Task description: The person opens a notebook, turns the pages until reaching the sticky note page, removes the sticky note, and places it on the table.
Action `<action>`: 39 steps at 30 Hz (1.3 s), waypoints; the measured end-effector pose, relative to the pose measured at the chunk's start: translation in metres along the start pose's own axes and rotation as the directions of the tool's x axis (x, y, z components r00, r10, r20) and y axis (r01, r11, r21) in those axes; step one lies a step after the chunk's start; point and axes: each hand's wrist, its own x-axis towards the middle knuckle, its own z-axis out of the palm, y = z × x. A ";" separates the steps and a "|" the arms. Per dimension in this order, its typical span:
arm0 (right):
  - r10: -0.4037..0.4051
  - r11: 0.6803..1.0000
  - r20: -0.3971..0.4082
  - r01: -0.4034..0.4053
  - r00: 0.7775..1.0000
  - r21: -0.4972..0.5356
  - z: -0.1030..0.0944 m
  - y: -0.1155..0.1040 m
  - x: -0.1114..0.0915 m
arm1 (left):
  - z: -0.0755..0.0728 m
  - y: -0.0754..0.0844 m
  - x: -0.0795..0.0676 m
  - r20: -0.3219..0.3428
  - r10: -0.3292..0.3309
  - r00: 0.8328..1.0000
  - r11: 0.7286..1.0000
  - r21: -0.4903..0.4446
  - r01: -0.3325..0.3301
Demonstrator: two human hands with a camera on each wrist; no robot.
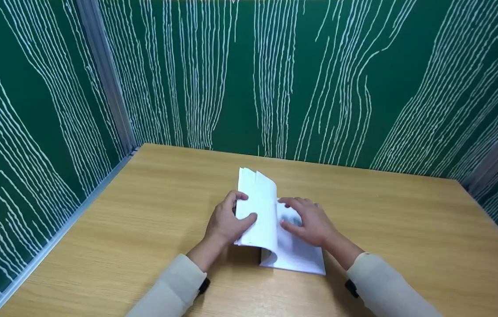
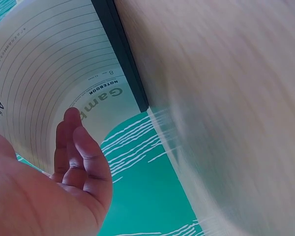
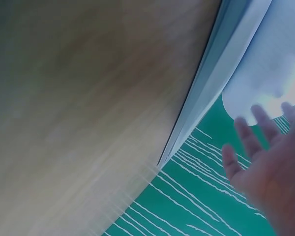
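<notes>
A notebook with white pages lies open on the table, its left pages raised and curving up from the spine. My left hand holds these raised pages at their left edge, thumb on the near face and the other fingers behind. In the left wrist view, the notebook's back side shows ruled lines and the printed word NOTEBOOK beside that hand's fingers. Over the right-hand page is my right hand, fingers loosely bent and gripping nothing; whether its fingertips touch the paper, I cannot tell.
The wooden table extends around the notebook on all sides. Green panels with wavy white lines stand behind it and at both sides, joined by grey posts. Dark straps sit at both wrists by the light sleeves.
</notes>
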 end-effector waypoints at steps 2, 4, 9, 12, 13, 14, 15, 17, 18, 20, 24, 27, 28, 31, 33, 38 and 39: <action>0.040 0.999 -0.035 -0.041 0.999 -0.031 0.000 0.002 0.001 | 0.000 0.000 0.000 -0.002 0.004 1.000 1.000 0.003 -0.004; 0.083 0.995 -0.058 -0.086 0.995 -0.050 0.000 0.002 0.001 | 0.000 0.000 -0.001 -0.005 0.006 1.000 1.000 0.003 -0.006; 0.178 0.977 -0.057 -0.183 0.982 -0.106 0.000 0.004 0.002 | 0.001 0.001 0.000 -0.006 0.019 1.000 1.000 -0.002 -0.019; 0.249 0.958 -0.006 -0.247 0.969 -0.149 0.001 0.005 0.002 | 0.001 0.000 0.000 -0.009 0.027 1.000 1.000 -0.006 -0.027; 0.273 0.950 0.013 -0.267 0.962 -0.165 0.002 0.006 0.002 | 0.001 0.000 0.000 -0.011 0.033 0.999 0.999 -0.006 -0.033; 0.295 0.941 0.031 -0.285 0.955 -0.181 0.002 0.006 0.002 | 0.002 0.000 0.000 -0.013 0.034 0.999 0.999 -0.002 -0.034; 0.317 0.933 0.047 -0.302 0.947 -0.193 0.003 0.007 0.002 | 0.002 0.000 0.000 -0.015 0.035 0.999 0.999 0.000 -0.035; 0.356 0.918 0.079 -0.333 0.931 -0.213 0.003 0.007 0.002 | 0.001 -0.001 0.000 -0.018 0.043 0.999 0.999 0.001 -0.043; 0.372 0.912 0.093 -0.346 0.923 -0.221 0.004 0.007 0.002 | 0.001 -0.001 0.000 -0.019 0.047 0.999 0.999 0.002 -0.047; 0.395 0.902 0.117 -0.360 0.911 -0.236 0.004 0.008 0.002 | 0.001 -0.001 0.000 -0.017 0.048 0.999 0.999 0.006 -0.048; 0.416 0.892 0.150 -0.370 0.897 -0.259 0.006 0.009 0.001 | 0.001 -0.002 0.001 -0.008 0.066 0.998 0.998 0.004 -0.066; 0.420 0.890 0.162 -0.369 0.893 -0.269 0.006 0.011 0.000 | 0.000 -0.002 0.001 0.002 0.076 0.997 0.997 -0.001 -0.076; 0.422 0.889 0.167 -0.371 0.891 -0.268 0.006 0.011 0.000 | 0.000 -0.002 0.001 0.005 0.077 0.997 0.997 -0.004 -0.077; 0.432 0.887 0.181 -0.381 0.883 -0.260 0.006 0.011 -0.001 | 0.000 -0.003 0.001 0.009 0.077 0.997 0.997 -0.011 -0.077; 0.440 0.886 0.189 -0.390 0.878 -0.252 0.006 0.011 0.000 | 0.000 -0.003 0.001 0.009 0.078 0.997 0.997 -0.016 -0.078; 0.450 0.883 0.201 -0.401 0.870 -0.244 0.005 0.010 0.000 | 0.000 -0.003 0.001 0.003 0.077 0.997 0.997 -0.018 -0.077; 0.451 0.883 0.201 -0.401 0.870 -0.244 0.005 0.010 0.000 | 0.000 -0.003 0.001 0.003 0.078 0.997 0.997 -0.018 -0.078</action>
